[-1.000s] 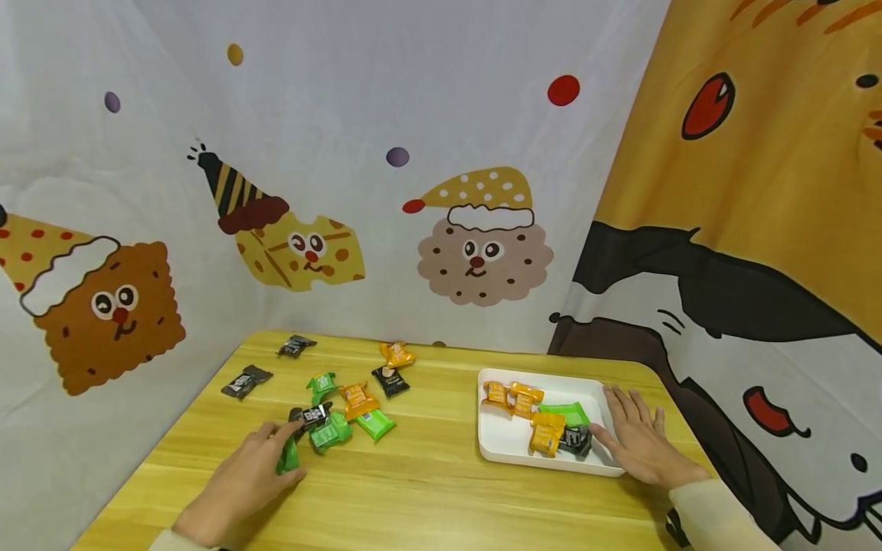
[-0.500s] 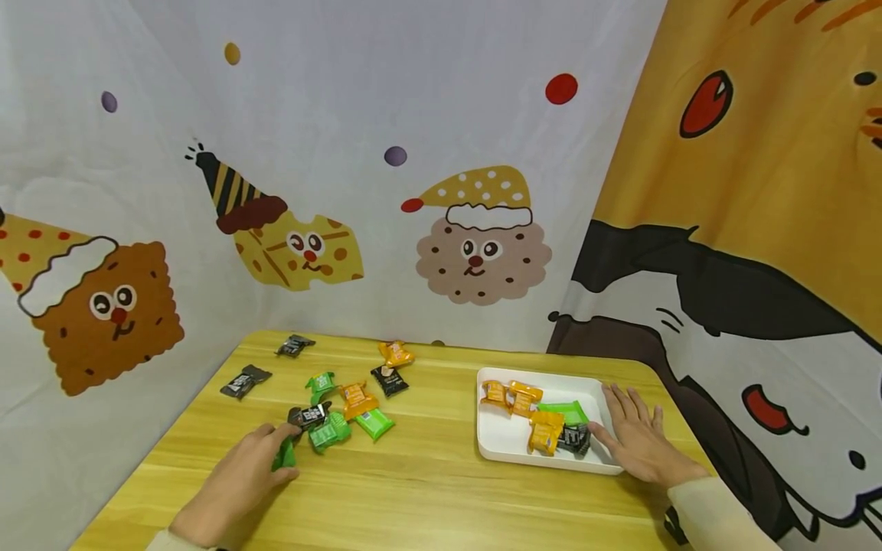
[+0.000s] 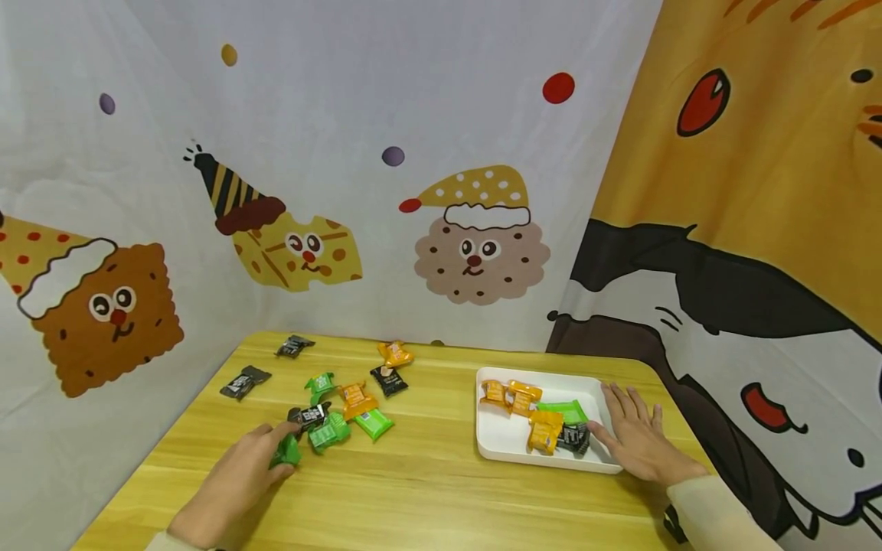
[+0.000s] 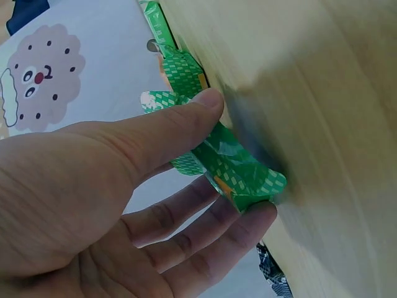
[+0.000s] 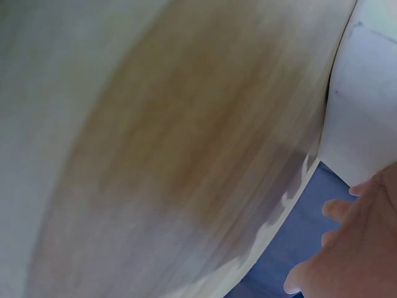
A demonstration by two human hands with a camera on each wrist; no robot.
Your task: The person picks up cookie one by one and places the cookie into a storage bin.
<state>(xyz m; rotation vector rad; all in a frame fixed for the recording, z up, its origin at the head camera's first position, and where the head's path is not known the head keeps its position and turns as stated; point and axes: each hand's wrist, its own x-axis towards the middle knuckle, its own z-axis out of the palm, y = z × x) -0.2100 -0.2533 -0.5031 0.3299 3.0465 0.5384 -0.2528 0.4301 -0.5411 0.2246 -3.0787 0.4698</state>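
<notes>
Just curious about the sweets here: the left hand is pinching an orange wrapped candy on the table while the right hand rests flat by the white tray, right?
Not quite: the candy that the left hand pinches is green, not orange, as the left wrist view shows plainly. The rest holds: the right hand lies flat against the white tray on the table.

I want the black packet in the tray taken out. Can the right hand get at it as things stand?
Probably yes. The right hand lies flat by the white tray, thumb beside the black packet, which lies uncovered next to an orange packet.
</notes>
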